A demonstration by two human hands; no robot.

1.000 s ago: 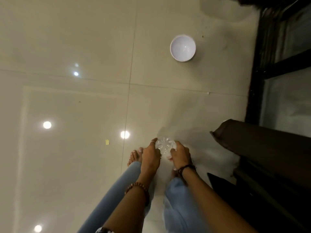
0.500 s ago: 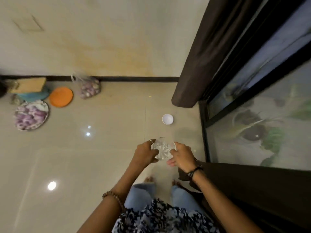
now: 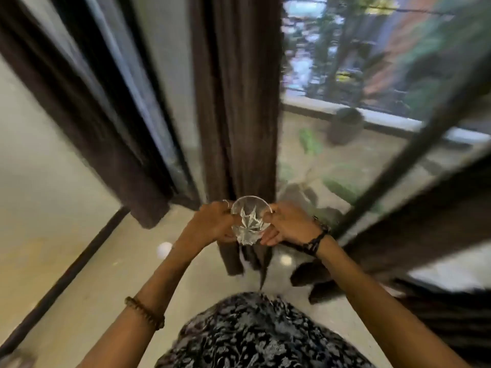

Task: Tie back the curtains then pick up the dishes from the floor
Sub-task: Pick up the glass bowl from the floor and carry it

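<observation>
1. Glossy beige floor (image 3: 66, 261) lies below me.
2. My left hand (image 3: 210, 224) and right hand (image 3: 289, 225) both grip one clear cut-glass bowl (image 3: 249, 221) by its rim.
3. Behind the bowl hangs one brown curtain (image 3: 233, 102); one white bowl (image 3: 164, 250) sits on the floor, left.

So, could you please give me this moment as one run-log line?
left hand: grips glass dish | right hand: grips glass dish | white bowl: on floor | curtain: hanging
</observation>
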